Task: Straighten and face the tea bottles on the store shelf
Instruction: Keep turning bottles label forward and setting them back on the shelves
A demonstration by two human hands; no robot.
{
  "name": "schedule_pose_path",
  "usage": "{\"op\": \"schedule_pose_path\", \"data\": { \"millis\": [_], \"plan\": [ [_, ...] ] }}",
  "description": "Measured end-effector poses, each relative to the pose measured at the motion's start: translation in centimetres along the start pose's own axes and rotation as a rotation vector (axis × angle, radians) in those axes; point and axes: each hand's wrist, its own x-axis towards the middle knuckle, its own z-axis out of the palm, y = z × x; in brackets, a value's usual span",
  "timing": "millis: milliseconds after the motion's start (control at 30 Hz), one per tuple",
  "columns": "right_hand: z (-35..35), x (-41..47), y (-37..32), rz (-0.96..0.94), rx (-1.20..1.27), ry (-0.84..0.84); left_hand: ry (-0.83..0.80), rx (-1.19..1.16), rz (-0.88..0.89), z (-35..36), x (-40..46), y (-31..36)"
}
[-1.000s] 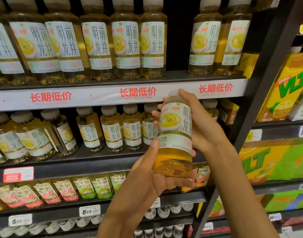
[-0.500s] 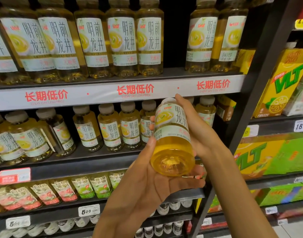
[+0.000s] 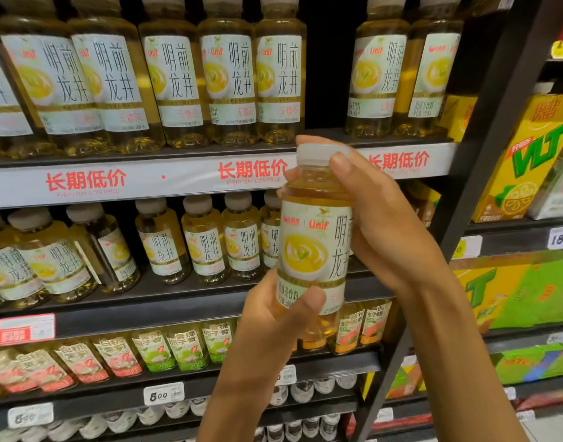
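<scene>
Yellow tea bottle (image 3: 308, 247) upright between left hand (image 3: 273, 317), right hand (image 3: 379, 218).

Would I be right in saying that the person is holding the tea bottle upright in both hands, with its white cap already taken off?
Not quite: the head view shows the white cap still on the tea bottle. The rest stands: the left hand grips its lower part, the right hand its upper part, and it is upright.

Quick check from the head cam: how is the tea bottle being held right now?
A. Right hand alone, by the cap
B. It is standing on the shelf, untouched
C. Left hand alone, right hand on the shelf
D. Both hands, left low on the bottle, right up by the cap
D: the left hand grips the lower part of the tea bottle, while the right hand wraps its upper part, fingers by the white cap.
</scene>
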Motion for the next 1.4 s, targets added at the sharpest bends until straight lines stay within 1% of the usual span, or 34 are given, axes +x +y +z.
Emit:
{"op": "schedule_pose_path", "data": {
  "millis": [67, 200, 367, 500, 633, 767, 933, 1000, 1033, 1100, 1200, 1267, 1333, 1400],
  "plan": [
    [0.0, -0.6, 0.3, -0.007, -0.036, -0.035, 0.05, -0.002, 0.066, 0.0, 0.2, -0.2],
    [0.2, -1.5, 0.6, -0.086, -0.059, -0.04, 0.038, 0.002, 0.14, 0.1, 0.8, -0.3],
    [-0.1, -2.1, 1.1, -0.218, -0.066, -0.065, 0.086, 0.045, 0.195, -0.6, 1.5, -0.8],
    [-0.4, -2.4, 1.4, -0.237, -0.06, -0.126, 0.126, 0.097, 0.235, -0.8, 1.6, -1.1],
    [-0.7, -2.6, 1.4, -0.264, -0.066, -0.154, 0.135, 0.092, 0.246, -0.7, 1.6, -1.4],
    [-0.9, -2.2, 1.3, -0.239, -0.024, -0.125, 0.102, 0.106, 0.216, -0.9, 1.5, -1.3],
    [-0.9, -1.4, 1.0, -0.114, 0.073, -0.172, -0.008, 0.041, 0.092, -1.5, 1.3, -1.3],
    [-0.7, -1.3, 1.1, -0.096, 0.089, -0.142, -0.053, 0.038, 0.08, -1.4, 1.2, -1.2],
    [-0.5, -1.2, 1.2, -0.093, 0.088, -0.102, -0.06, 0.031, 0.082, -1.2, 1.2, -1.1],
    [-0.2, -1.0, 1.4, -0.099, 0.041, 0.014, -0.028, 0.056, 0.099, -0.5, 1.2, -1.2],
    [0.3, -0.7, 1.7, -0.093, -0.043, 0.157, 0.079, 0.106, 0.125, 0.6, 1.3, -1.4],
    [0.5, -0.8, 1.9, -0.092, -0.068, 0.163, 0.121, 0.1, 0.112, 0.9, 1.4, -1.9],
    [0.5, -0.8, 2.1, -0.085, -0.071, 0.109, 0.182, 0.062, 0.082, 0.8, 1.5, -2.2],
    [0.0, -0.7, 2.3, -0.052, 0.004, 0.074, 0.223, -0.005, -0.006, 0.5, 1.7, -2.2]
  ]
}}
